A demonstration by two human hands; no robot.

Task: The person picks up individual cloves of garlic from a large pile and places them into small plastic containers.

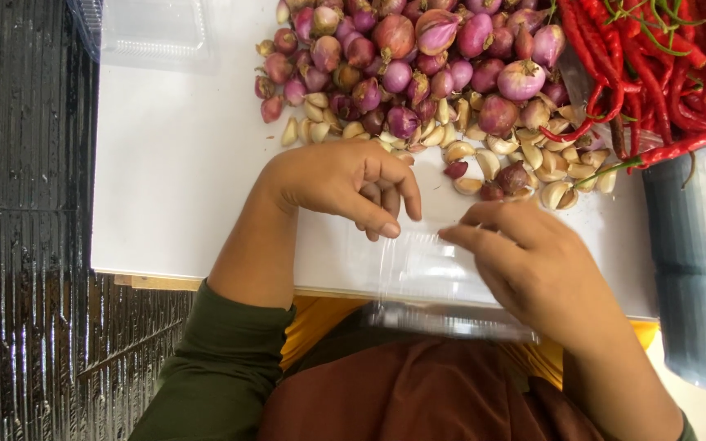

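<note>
Clear plastic container [431, 273], the thing in hand, lies at the near edge of the white tabletop [173, 163], directly in front of the person and partly overhanging the edge; its transparent walls show mainly as glints. Shallots [402, 65], purple and unpeeled, form the largest heap at the far side of the tabletop. Red chillies [655, 57] with green stems lie to the right of that heap. Garlic cloves [525, 159] spread along the near margin of the shallots, just beyond the hands. Left hand [345, 184] hovers over the container's far left corner, fingers curled inward, thumb and forefinger pinching its thin rim. Right hand [533, 261] rests on the container's right side, fingers extended and pressed against the plastic, gripping it. Green sleeves cover both forearms.
</note>
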